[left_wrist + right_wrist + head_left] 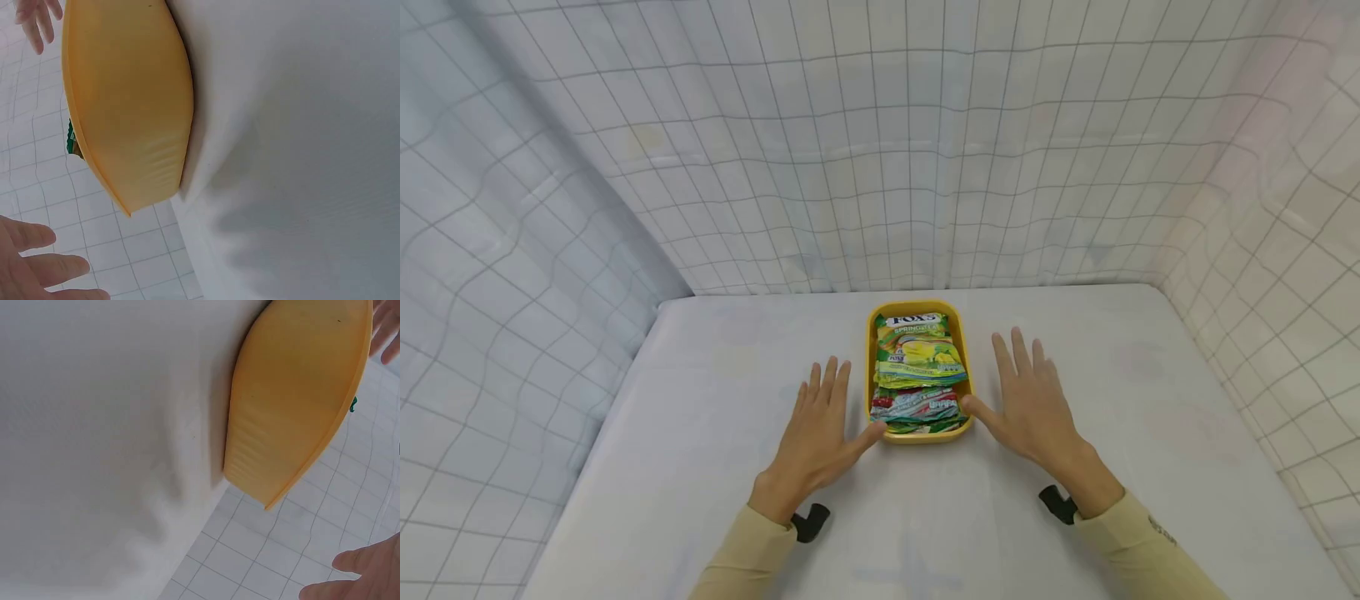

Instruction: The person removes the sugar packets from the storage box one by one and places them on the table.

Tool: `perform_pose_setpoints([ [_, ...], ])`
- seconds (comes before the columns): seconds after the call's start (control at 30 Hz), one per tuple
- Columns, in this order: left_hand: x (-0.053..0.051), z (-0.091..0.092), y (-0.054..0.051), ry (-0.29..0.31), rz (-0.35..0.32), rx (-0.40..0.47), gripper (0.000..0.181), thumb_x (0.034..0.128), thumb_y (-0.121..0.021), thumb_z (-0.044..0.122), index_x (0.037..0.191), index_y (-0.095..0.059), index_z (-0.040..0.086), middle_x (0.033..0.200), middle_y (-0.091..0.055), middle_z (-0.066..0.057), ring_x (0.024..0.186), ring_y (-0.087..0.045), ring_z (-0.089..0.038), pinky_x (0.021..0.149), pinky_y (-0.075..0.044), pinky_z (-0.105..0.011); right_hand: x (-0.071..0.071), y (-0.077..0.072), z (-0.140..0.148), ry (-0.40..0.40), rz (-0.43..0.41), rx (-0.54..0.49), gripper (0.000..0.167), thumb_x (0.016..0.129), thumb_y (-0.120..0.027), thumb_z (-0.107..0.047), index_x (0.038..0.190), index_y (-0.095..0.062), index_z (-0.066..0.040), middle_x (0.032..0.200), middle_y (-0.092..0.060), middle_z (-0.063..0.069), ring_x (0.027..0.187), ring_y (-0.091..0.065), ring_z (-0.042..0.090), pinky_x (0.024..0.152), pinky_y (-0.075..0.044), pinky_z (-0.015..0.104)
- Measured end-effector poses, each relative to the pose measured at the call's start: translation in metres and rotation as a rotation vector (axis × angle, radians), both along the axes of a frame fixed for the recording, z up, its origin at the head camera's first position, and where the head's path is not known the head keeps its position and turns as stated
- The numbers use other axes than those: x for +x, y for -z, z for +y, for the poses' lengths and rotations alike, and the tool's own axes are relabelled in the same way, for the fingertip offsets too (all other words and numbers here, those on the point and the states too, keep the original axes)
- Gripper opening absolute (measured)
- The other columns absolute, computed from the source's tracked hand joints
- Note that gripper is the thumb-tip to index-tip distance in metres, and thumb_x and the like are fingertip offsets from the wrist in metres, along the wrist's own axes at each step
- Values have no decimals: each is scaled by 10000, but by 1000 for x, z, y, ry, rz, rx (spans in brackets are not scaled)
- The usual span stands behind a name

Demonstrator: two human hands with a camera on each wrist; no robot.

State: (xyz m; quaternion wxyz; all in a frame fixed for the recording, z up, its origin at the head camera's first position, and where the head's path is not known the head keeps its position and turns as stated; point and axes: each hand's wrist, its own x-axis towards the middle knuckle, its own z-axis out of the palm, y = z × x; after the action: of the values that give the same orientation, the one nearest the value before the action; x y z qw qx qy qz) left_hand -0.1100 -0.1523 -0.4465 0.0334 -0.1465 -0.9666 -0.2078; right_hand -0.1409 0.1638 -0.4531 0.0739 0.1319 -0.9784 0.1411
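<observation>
A yellow plastic tray stands on the white table, holding several candy packets. The top packet is green and yellow with FOX'S lettering; a silvery red packet shows below it. My left hand hovers at the tray's left side with straight fingers, its thumb by the near left corner. On the other side my right hand is held the same way, thumb close to the right rim. Neither holds anything; whether the thumbs touch the rim I cannot tell. Both wrist views show the tray's outer wall.
The white-covered table reaches back to a white curtain with a grid pattern. Similar curtain hangs at the left and right sides. A black strap piece shows at the left wrist, another black piece at the right.
</observation>
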Motion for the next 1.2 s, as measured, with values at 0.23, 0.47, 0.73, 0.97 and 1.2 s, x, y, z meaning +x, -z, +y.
perform_pose_setpoints([
  [0.23, -2, 4, -2, 8, 9, 35, 1054, 937, -583, 670, 1626, -125, 18, 1675, -127, -198, 1539, -47, -390, 1214, -114, -560, -3, -5, -2, -11, -15, -38, 1069, 930, -537, -717, 1626, -132, -14, 1652, -112, 283, 1465, -148, 566, 1145, -186, 684],
  [0.47, -1, 9, -1, 17, -7, 104, 1053, 936, -604, 645, 1628, -107, 26, 1682, -110, -185, 1543, -59, -362, 1221, -118, -531, -9, -10, -5, -23, 3, -93, 1051, 942, -573, -668, 1630, -107, -25, 1656, -86, 279, 1468, -134, 564, 1155, -194, 662],
  [0.73, 1, 15, 5, 14, 5, 164, 1064, 934, -635, 608, 1629, -78, 26, 1686, -98, -180, 1538, -111, -367, 1216, -153, -525, -15, -16, -10, -43, 22, -207, 1065, 931, -631, -615, 1634, -77, -36, 1663, -68, 268, 1469, -149, 553, 1153, -219, 648],
  [0.97, 1, 18, 10, -12, -22, 225, 1084, 927, -627, 635, 1639, -39, 67, 1698, -67, -120, 1536, -144, -321, 1204, -201, -517, -21, -19, -17, -58, 2, -293, 1082, 936, -648, -583, 1641, 0, -79, 1683, -8, 211, 1503, -123, 488, 1170, -201, 625],
  [1.2, 1, 22, 16, -16, -24, 283, 1095, 929, -622, 640, 1637, -11, 70, 1695, -50, -128, 1541, -106, -306, 1206, -192, -516, -27, -23, -24, -71, -13, -352, 1101, 932, -644, -604, 1638, 19, -81, 1692, 5, 172, 1542, -52, 373, 1200, -156, 577],
])
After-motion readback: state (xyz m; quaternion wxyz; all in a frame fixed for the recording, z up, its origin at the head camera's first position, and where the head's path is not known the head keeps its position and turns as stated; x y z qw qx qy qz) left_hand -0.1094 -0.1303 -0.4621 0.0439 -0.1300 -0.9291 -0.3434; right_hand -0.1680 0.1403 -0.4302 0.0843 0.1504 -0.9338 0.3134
